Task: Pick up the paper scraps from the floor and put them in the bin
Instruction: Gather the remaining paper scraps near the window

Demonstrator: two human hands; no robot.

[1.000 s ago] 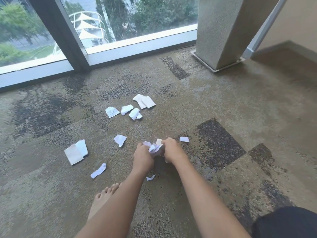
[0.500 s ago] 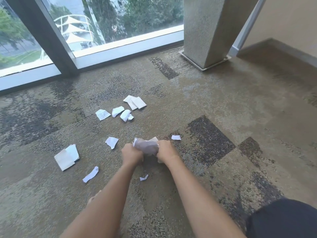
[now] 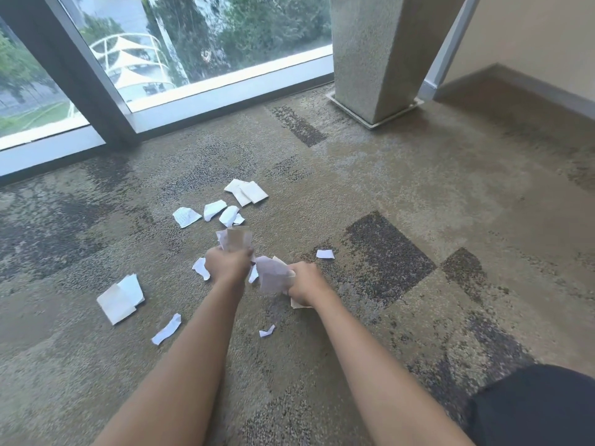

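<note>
Both arms reach forward over the patterned carpet (image 3: 418, 175), and each hand has paper in it. The left hand (image 3: 229, 261) is curled into a fist around a blurred wad of paper (image 3: 237, 240) that sticks up past the knuckles toward the far side. The right hand (image 3: 305, 283), just to the right and slightly nearer, is likewise closed round a crumpled sheet (image 3: 273, 275) that juts out to its left; a tan corner shows beneath the wrist, though motion blur makes it hard to tell whether that is part of the same sheet. The two hands are near each other but apart. Loose paper scraps still lie on the floor: a cluster of three white pieces (image 3: 206, 214) on the far side of the hands, a folded pair (image 3: 247, 192) beyond those, a small one (image 3: 325, 253) to the right, a folded sheet (image 3: 119, 298) at left, a strip (image 3: 166, 329) nearer, and a tiny bit (image 3: 267, 331) between the forearms. A window (image 3: 193, 37) and a concrete pillar (image 3: 380, 53) stand at the far edge.
</note>
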